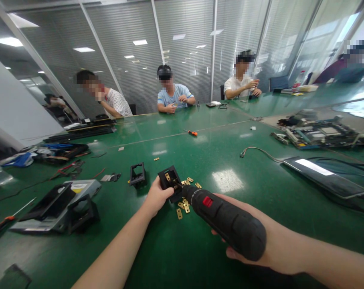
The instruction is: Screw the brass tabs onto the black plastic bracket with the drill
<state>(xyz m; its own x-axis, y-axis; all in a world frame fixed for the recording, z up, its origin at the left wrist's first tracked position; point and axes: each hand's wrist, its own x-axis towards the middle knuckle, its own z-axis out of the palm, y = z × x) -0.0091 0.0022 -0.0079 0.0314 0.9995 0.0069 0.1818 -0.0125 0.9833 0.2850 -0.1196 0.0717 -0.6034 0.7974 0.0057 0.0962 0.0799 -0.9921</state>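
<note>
My left hand [158,196] grips a black plastic housing [170,173] by its near side, the thumb over its edge. Brass-coloured metal plates show inside the housing. In my right hand [248,224] is a black cordless drill [227,220] with a red switch on top. Its chuck points left at the housing, and the tip reaches the housing's right side; whether it sits on a screw is too small to tell. Several loose brass plates [179,213] lie on the green table around the chuck. Another black frame [138,175] stands left of my left hand.
On the left lie a silver metal case [92,188], a black square frame [83,214] and a screwdriver [3,225]. An orange screwdriver [193,133] lies farther back. At right are a flat panel [323,176] with cables and circuit boards [326,132]. Several people sit across the table [134,140].
</note>
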